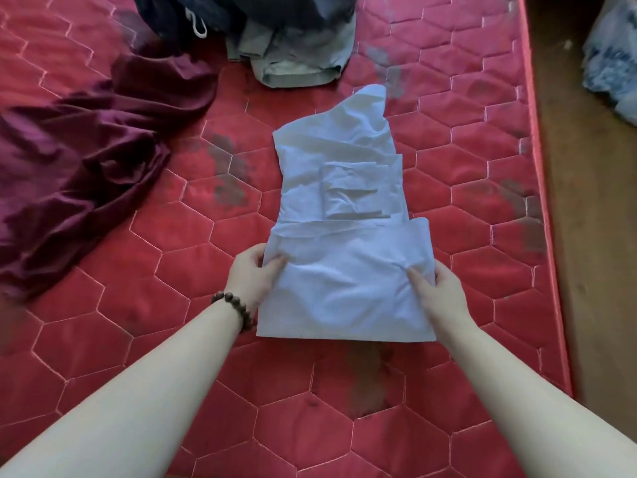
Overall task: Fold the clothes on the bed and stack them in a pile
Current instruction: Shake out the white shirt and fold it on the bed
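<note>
White garment [344, 208] long axis running lower centre to upper centre; left hand [250, 281] and right hand [439, 288] pinching near-end side edges.

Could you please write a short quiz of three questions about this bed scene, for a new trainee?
1. True or false: both hands grip the white garment.
2. Which wrist wears the bead bracelet? A) left B) right C) neither
3. Fill in: the crumpled garment lying left of the white one is ____ in colour.

Key
1. True. The left hand pinches its left edge and the right hand its right edge, near the folded lower part.
2. A.
3. Dark red (maroon): the maroon garment lies unfolded on the red mattress, apart from the white one.
</note>
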### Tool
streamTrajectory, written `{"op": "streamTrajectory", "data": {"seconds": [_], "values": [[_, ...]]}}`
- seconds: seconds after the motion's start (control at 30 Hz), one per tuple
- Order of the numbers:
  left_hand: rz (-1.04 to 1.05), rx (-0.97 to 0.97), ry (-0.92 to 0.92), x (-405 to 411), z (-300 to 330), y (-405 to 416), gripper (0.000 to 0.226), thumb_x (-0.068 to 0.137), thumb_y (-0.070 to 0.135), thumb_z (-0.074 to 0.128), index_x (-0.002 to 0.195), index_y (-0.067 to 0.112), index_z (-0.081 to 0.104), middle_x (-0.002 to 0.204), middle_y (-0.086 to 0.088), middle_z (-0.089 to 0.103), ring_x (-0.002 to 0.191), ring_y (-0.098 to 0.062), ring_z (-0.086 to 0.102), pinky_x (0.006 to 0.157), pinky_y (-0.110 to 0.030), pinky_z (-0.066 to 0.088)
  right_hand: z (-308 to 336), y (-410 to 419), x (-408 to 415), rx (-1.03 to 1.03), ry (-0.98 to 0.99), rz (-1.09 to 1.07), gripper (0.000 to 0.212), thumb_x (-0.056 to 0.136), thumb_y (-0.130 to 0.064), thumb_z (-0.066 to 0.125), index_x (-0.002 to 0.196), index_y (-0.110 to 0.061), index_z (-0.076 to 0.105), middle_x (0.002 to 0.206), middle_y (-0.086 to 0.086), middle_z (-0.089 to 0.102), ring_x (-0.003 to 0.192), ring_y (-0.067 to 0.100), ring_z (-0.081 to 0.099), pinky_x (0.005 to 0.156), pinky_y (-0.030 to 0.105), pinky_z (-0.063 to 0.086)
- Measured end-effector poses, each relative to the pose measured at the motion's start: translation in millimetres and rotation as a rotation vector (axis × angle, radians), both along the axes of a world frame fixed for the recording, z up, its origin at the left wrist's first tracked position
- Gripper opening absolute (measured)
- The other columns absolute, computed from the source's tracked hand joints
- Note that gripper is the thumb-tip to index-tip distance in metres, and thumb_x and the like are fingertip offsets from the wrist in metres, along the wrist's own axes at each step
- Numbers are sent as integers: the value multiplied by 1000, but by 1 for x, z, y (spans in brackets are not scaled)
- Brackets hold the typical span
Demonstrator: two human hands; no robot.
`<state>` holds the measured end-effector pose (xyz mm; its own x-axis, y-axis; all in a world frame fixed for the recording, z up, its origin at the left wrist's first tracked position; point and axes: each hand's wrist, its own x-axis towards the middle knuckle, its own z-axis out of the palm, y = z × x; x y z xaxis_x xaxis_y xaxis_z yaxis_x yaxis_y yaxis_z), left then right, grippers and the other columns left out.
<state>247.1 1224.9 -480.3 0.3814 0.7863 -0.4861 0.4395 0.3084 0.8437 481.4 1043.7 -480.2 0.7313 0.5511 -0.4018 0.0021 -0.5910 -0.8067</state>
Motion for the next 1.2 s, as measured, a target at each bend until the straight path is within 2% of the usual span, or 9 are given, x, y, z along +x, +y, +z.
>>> {"op": "streamTrajectory", "data": {"seconds": [0.27, 0.5, 0.67, 0.77, 0.87, 0.93, 1.0, 1.07, 1.2], "values": [[-73, 93, 384, 11, -18, 5, 19, 86, 24, 64, 74, 10, 57, 67, 3, 55, 67, -19, 51, 58, -30, 37, -15, 16, 5, -232, -19, -30, 28, 87, -41, 65, 98, -17, 55, 91, -8, 60, 84, 16, 59, 65, 29, 40], [-10, 74, 231, 6, -21, -7, 29, 89, 21, 58, 67, 4, 48, 62, 1, 43, 56, -12, 36, 51, -26, 30, -7, 20, 0, 8, 154, -150, 5, 88, -17, 65, 93, -18, 65, 92, 3, 70, 87, 24, 67, 79, 42, 55], [94, 329, 359, 7, -14, -12, 17, 92, 27, 58, 99, 12, 60, 85, 3, 61, 76, -15, 55, 69, -27, 42, -6, 18, -3, -180, -212, -187, 31, 87, -21, 66, 116, -13, 56, 116, 6, 58, 105, 22, 55, 89, 37, 43], [-137, 819, 424, 13, -13, -21, 22, 87, 10, 56, 108, 4, 62, 106, -13, 62, 97, -33, 56, 86, -42, 42, -11, 22, -23, -191, -724, 84, 42, 85, -14, 66, 124, -2, 55, 134, 20, 49, 126, 36, 43, 107, 46, 31], [-609, 1049, 333, 34, -26, -42, 35, 74, 3, 68, 109, 2, 68, 121, -19, 63, 113, -39, 60, 97, -51, 46, -29, 38, -48, -121, -940, 581, 43, 85, -17, 64, 124, -2, 59, 140, 20, 49, 133, 36, 42, 111, 57, 26], [-849, 1027, 471, 45, -35, -47, 45, 89, 20, 50, 131, 7, 57, 141, -14, 50, 133, -33, 44, 109, -53, 35, -43, 49, -54, -162, -983, 779, 48, 85, -22, 69, 128, -3, 59, 142, 16, 49, 133, 35, 44, 107, 63, 27], [-939, 911, 657, 44, -51, -35, 60, 97, 42, 20, 152, 20, 16, 160, -6, 9, 148, -27, 3, 119, -47, 0, -54, 58, -50, -196, -978, 870, 53, 85, -27, 69, 132, -6, 56, 142, 12, 49, 131, 35, 45, 104, 64, 28], [-913, 886, 715, 35, -67, -21, 62, 93, 54, 6, 149, 31, -8, 159, 1, -14, 144, -22, -20, 117, -44, -15, -60, 60, -40, -201, -970, 943, 52, 92, -36, 52, 137, -9, 52, 146, 10, 45, 134, 32, 43, 106, 63, 26], [-900, 924, 729, 19, -71, -9, 61, 94, 51, 17, 151, 29, 16, 160, -4, 9, 148, -25, 3, 119, -45, 3, -66, 35, -16, -349, -871, 880, 59, 93, -50, 29, 148, -28, 29, 158, 2, 19, 146, 22, 17, 116, 58, 11]]}}
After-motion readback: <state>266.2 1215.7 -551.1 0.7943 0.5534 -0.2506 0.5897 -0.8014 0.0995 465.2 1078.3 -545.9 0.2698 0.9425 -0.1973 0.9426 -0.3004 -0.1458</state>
